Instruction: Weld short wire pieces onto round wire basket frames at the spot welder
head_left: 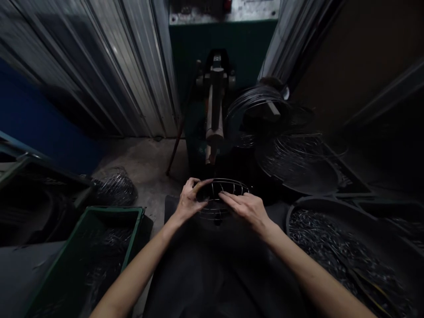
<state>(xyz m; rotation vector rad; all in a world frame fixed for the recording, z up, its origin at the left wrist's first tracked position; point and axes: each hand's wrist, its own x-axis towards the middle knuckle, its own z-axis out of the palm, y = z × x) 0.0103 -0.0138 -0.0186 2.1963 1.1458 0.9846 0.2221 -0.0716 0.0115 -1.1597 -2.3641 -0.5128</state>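
A round wire basket (pixel 233 189) of thin shiny rods is held in front of my dark apron, near the tip of a machine arm (pixel 215 119). My left hand (pixel 192 201) grips its left side, thumb low and forefinger along the top rim. On the right, my right hand (pixel 247 207) has its forefinger stretched into the ring and its other fingers curled at the basket's right side. Part of the basket's lower side is dim and hard to make out.
A green crate (pixel 141 221) with wire pieces stands at left, near a wire bundle (pixel 117 187). At right are a coil of wire (pixel 261 95), a dark basin (pixel 323 179) and a large tub (pixel 291 212) of small metal parts. Corrugated metal sheeting (pixel 132 57) rises behind.
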